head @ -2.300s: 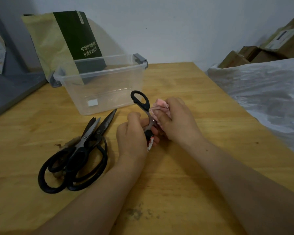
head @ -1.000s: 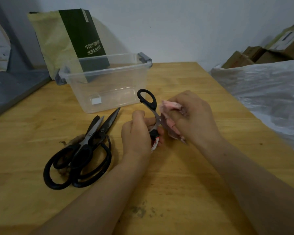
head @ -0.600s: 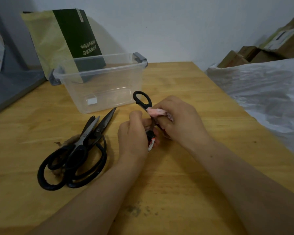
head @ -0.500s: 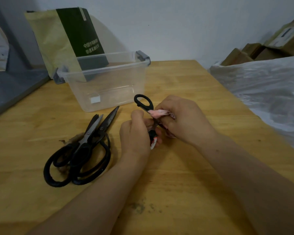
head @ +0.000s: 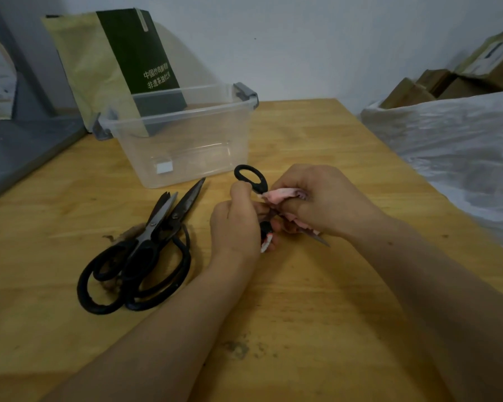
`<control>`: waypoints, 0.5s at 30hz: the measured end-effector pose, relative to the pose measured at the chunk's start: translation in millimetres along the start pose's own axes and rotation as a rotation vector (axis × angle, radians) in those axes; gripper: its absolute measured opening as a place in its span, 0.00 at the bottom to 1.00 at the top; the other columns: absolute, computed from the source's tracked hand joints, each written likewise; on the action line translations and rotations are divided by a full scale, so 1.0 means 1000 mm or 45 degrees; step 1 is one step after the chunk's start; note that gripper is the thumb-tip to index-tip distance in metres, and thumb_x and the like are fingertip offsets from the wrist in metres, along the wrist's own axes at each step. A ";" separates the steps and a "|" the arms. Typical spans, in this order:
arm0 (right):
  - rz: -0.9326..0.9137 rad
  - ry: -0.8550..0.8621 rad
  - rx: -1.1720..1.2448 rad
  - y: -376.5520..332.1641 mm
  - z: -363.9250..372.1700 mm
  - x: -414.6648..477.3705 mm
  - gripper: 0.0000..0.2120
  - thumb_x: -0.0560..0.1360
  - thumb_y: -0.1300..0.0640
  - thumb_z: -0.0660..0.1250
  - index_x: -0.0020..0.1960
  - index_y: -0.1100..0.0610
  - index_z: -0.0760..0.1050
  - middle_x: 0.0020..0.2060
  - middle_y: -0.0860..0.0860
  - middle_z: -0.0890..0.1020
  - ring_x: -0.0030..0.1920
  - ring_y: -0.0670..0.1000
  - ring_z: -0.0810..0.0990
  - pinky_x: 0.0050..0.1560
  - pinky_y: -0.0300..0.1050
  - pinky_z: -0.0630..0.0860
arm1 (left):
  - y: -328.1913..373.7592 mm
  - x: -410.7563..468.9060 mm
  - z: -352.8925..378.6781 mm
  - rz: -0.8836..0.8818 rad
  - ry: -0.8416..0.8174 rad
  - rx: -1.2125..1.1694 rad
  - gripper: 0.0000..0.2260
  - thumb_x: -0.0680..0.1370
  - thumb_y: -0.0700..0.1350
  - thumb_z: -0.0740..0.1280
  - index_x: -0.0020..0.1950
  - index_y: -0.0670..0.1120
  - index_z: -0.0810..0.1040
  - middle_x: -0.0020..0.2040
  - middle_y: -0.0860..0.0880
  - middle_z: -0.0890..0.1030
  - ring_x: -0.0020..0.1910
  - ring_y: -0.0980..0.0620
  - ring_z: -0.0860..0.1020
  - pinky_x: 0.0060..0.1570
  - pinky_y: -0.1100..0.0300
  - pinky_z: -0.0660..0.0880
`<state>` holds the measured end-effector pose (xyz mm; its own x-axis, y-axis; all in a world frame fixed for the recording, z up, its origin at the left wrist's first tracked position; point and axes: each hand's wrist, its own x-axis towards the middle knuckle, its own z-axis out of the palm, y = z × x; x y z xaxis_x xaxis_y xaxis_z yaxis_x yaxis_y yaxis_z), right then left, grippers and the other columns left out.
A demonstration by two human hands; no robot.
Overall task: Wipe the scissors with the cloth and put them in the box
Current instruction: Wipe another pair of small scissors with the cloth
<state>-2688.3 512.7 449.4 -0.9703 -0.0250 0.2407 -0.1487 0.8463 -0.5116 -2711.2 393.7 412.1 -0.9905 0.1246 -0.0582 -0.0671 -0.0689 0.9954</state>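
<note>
My left hand (head: 236,225) grips the handle end of small black-handled scissors (head: 250,177), whose upper finger loop sticks up above my fingers. My right hand (head: 323,200) pinches a pink cloth (head: 280,195) around the blades; one blade tip pokes out below that hand. Both hands hover just above the wooden table (head: 317,300). A clear plastic box (head: 186,134) with grey latches stands open just behind, nothing visible inside it. Two larger black scissors (head: 145,250) lie overlapped on the table to the left of my left hand.
A green and yellow paper bag (head: 119,62) leans on the wall behind the box. Crumpled white plastic sheet (head: 453,149) covers the right side, with cardboard boxes (head: 447,82) beyond it. A grey surface (head: 21,146) borders the table on the left.
My right hand has slid the cloth back and forth along the blades, out toward the tip and back. The scissors stay in my left hand. The box and the other scissors have not moved.
</note>
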 end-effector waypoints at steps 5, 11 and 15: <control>0.150 0.089 0.193 0.005 -0.007 -0.003 0.09 0.74 0.61 0.67 0.37 0.51 0.79 0.41 0.57 0.82 0.42 0.56 0.81 0.39 0.50 0.79 | 0.004 0.003 0.000 -0.068 -0.036 -0.045 0.27 0.80 0.53 0.52 0.39 0.35 0.80 0.29 0.41 0.79 0.24 0.48 0.73 0.25 0.59 0.71; 0.006 0.195 0.064 0.005 0.011 0.001 0.06 0.76 0.55 0.67 0.45 0.54 0.83 0.46 0.50 0.79 0.47 0.52 0.78 0.46 0.49 0.75 | 0.004 0.000 0.000 -0.015 -0.031 -0.011 0.25 0.79 0.52 0.52 0.37 0.38 0.80 0.29 0.39 0.79 0.24 0.47 0.73 0.28 0.57 0.71; -0.068 0.037 -0.004 0.004 0.004 0.002 0.06 0.75 0.58 0.67 0.46 0.54 0.84 0.47 0.50 0.80 0.46 0.53 0.80 0.47 0.52 0.76 | 0.004 0.001 0.000 -0.045 -0.028 -0.032 0.26 0.79 0.51 0.53 0.38 0.35 0.81 0.28 0.40 0.78 0.24 0.47 0.73 0.29 0.56 0.70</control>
<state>-2691.4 513.9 444.2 -0.9549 -0.0548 0.2918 -0.1997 0.8460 -0.4944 -2712.9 393.3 415.7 -0.9846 0.1488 -0.0915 -0.1055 -0.0892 0.9904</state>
